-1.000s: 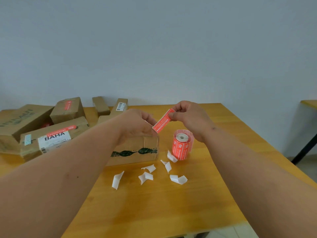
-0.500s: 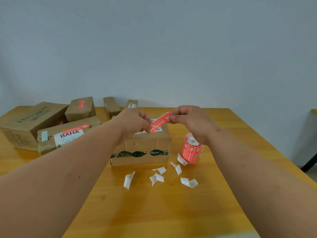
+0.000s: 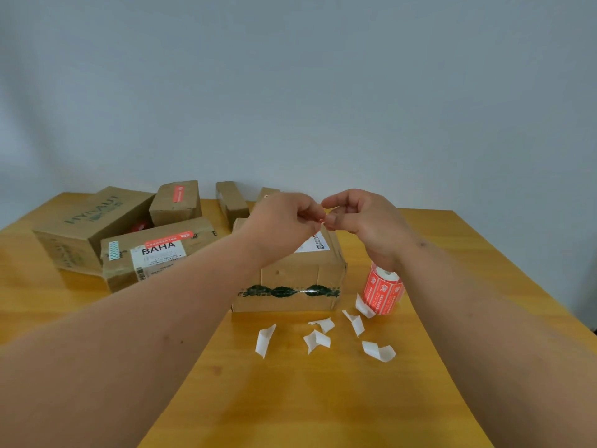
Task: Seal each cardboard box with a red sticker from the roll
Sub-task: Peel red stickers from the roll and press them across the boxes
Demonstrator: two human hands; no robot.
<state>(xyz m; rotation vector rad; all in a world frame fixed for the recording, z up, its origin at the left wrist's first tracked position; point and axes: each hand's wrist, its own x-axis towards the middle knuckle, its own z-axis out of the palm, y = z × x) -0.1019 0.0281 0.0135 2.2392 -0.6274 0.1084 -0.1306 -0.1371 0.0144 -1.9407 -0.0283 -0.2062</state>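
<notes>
Left hand [image 3: 284,221] and right hand [image 3: 361,218] together above the cardboard box [image 3: 300,279] at table [image 3: 323,399] centre, both pinching a red sticker [image 3: 321,220] (only a sliver visible). Sticker roll [image 3: 382,291] upright, just right of box.

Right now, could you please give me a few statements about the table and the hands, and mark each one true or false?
1. The roll of red stickers stands upright on the wooden table. True.
2. The left hand and right hand pinch a red sticker between them. True.
3. The BAHA box carries no red sticker. False: one lies along its top.
4. The white backing scraps lie on top of the box with green printed tape. False: they lie on the table in front of it.
</notes>
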